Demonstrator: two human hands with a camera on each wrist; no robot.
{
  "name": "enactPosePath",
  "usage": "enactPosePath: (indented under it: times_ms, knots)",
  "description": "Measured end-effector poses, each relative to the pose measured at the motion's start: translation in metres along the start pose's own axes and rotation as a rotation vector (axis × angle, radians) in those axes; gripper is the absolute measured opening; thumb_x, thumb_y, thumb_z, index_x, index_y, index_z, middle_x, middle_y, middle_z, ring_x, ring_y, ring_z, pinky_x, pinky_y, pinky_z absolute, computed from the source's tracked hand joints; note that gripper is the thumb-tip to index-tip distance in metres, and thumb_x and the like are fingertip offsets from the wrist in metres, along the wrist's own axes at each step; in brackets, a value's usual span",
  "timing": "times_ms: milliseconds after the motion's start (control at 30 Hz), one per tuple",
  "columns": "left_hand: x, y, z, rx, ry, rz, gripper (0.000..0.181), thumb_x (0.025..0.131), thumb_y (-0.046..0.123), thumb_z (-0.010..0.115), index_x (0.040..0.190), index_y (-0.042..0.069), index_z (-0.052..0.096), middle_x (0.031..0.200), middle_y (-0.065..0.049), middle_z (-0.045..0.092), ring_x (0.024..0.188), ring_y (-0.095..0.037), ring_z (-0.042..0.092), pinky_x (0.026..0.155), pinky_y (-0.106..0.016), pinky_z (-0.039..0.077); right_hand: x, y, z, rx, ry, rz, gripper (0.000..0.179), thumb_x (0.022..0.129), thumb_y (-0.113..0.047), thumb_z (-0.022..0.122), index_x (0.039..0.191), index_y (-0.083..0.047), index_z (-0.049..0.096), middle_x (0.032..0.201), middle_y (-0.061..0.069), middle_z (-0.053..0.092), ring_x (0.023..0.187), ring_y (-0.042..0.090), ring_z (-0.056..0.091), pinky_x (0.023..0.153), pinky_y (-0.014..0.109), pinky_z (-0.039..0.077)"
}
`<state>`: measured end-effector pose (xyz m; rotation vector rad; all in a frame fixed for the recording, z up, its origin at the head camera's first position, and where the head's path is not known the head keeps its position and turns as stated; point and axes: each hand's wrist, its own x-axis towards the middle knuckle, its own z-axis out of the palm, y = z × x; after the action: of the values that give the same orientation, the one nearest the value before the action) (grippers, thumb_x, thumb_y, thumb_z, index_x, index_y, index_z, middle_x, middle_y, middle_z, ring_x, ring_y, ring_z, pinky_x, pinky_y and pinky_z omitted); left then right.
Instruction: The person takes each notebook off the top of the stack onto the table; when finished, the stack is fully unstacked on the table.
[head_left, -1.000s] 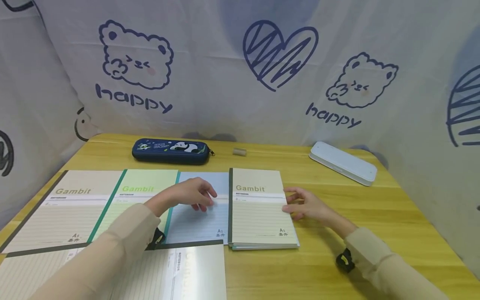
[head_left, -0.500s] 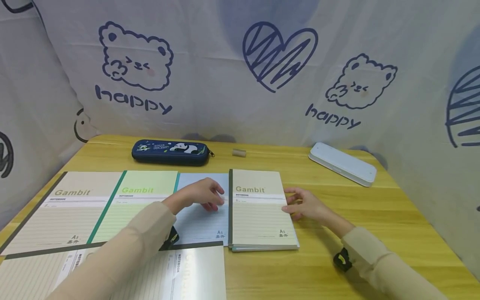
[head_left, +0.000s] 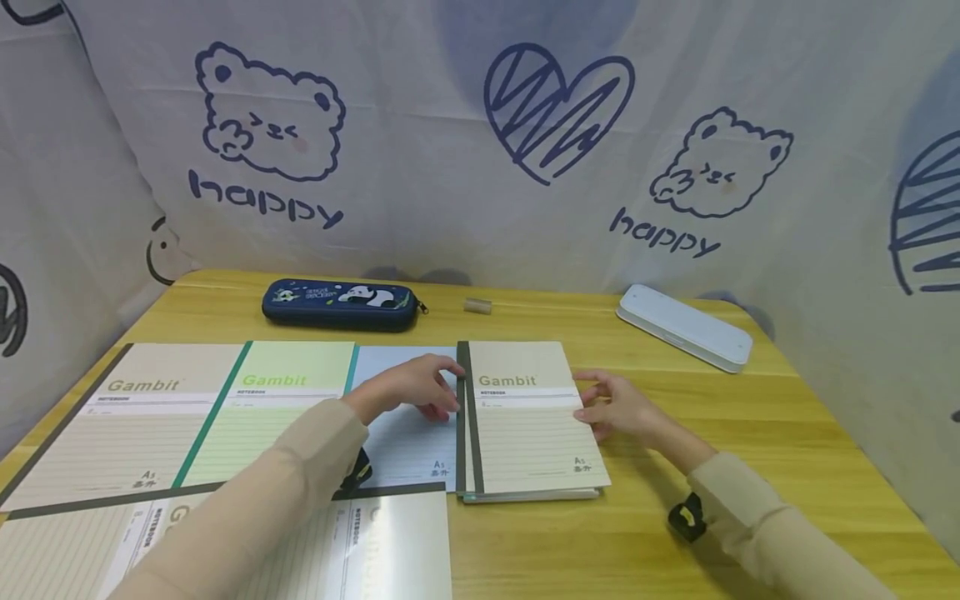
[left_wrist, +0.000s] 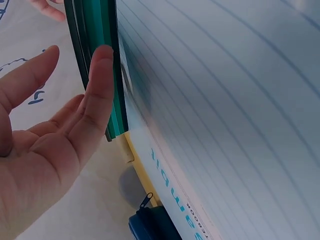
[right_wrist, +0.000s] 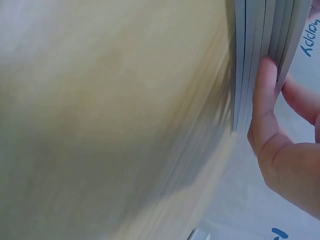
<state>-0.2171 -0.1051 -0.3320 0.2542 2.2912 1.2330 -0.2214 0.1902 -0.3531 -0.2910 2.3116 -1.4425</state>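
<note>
A cream A5 notebook point(head_left: 536, 442) with a dark spine lies on top of a small stack of notebooks, shifted right so that another dark spine point(head_left: 461, 417) shows beneath. At its right edge my right hand point(head_left: 618, 408) pinches it, the thumb over the cover and a finger point(right_wrist: 266, 85) against the page edges in the right wrist view. My left hand point(head_left: 412, 387) hovers over a blue notebook point(head_left: 397, 458), its fingertips right at the stack's left side. In the left wrist view a finger point(left_wrist: 102, 75) reaches the green and dark spines, with the thumb held apart.
To the left lie a beige notebook point(head_left: 161, 433) and a green notebook point(head_left: 281, 433). Nearer me are notebooks point(head_left: 405, 542) turned sideways. Behind stand a navy panda pencil case point(head_left: 341, 312), a small brownish cylinder point(head_left: 477, 306) and a white case point(head_left: 682, 329).
The top cream notebook has slid right and slightly askew, uncovering a second dark spine. My left hand has moved right to the stack's edge. My right hand has shifted slightly right.
</note>
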Motion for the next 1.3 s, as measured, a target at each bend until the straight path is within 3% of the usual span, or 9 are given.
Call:
enactPosePath:
  times_ms: [200, 400, 700, 1000, 1200, 1300]
  knots:
    - [0.004, 0.001, 0.001, -0.001, 0.005, -0.002, 0.052, 0.075, -0.004, 0.067, 0.122, -0.003, 0.045, 0.078, -0.011, 0.058, 0.061, -0.018, 0.058, 0.06, -0.03, 0.052, -0.002, 0.001, -0.003, 0.066, -0.036, 0.0, 0.054, 0.082, 0.007, 0.057, 0.13, 0.007, 0.034, 0.096, 0.015, 0.045, 0.066, 0.015, 0.053, 0.052, 0.026, 0.05]
    - [0.008, 0.004, 0.002, 0.057, 0.025, -0.028, 0.058, 0.072, -0.004, 0.069, 0.125, -0.001, 0.044, 0.076, -0.011, 0.057, 0.059, -0.017, 0.057, 0.057, -0.028, 0.051, -0.002, 0.004, -0.009, 0.133, -0.051, 0.008, 0.051, 0.085, 0.006, 0.052, 0.131, 0.009, 0.031, 0.11, 0.018, 0.039, 0.068, 0.014, 0.054, 0.052, 0.023, 0.049]
    - [0.014, 0.008, 0.009, 0.132, 0.069, -0.072, 0.066, 0.069, -0.007, 0.071, 0.127, 0.005, 0.043, 0.082, -0.012, 0.055, 0.065, -0.019, 0.058, 0.057, -0.028, 0.051, -0.006, 0.007, -0.02, 0.215, -0.021, -0.014, 0.049, 0.09, 0.007, 0.043, 0.135, 0.009, 0.024, 0.128, 0.025, 0.03, 0.075, 0.015, 0.059, 0.063, 0.03, 0.052]
    - [0.017, 0.007, 0.011, 0.058, 0.058, -0.105, 0.069, 0.068, -0.012, 0.069, 0.129, 0.007, 0.042, 0.09, -0.014, 0.052, 0.067, -0.019, 0.058, 0.059, -0.028, 0.051, -0.016, 0.01, -0.037, 0.24, 0.076, -0.053, 0.047, 0.091, 0.006, 0.04, 0.134, 0.011, 0.022, 0.125, 0.023, 0.034, 0.076, 0.01, 0.058, 0.063, 0.027, 0.052]
    - [0.018, 0.004, 0.01, -0.015, 0.061, -0.111, 0.071, 0.066, -0.013, 0.069, 0.128, 0.009, 0.043, 0.087, -0.015, 0.055, 0.066, -0.019, 0.057, 0.057, -0.028, 0.052, -0.025, 0.014, -0.055, 0.245, 0.112, -0.066, 0.049, 0.091, 0.004, 0.043, 0.135, 0.01, 0.023, 0.115, 0.008, 0.043, 0.077, 0.01, 0.058, 0.063, 0.027, 0.052]
    - [0.018, 0.003, 0.009, -0.048, 0.063, -0.12, 0.072, 0.065, -0.013, 0.07, 0.128, 0.01, 0.043, 0.089, -0.015, 0.053, 0.066, -0.02, 0.057, 0.057, -0.028, 0.052, -0.029, 0.016, -0.064, 0.261, 0.122, -0.064, 0.045, 0.091, 0.002, 0.044, 0.134, 0.004, 0.031, 0.109, 0.0, 0.045, 0.077, 0.01, 0.057, 0.063, 0.026, 0.051]
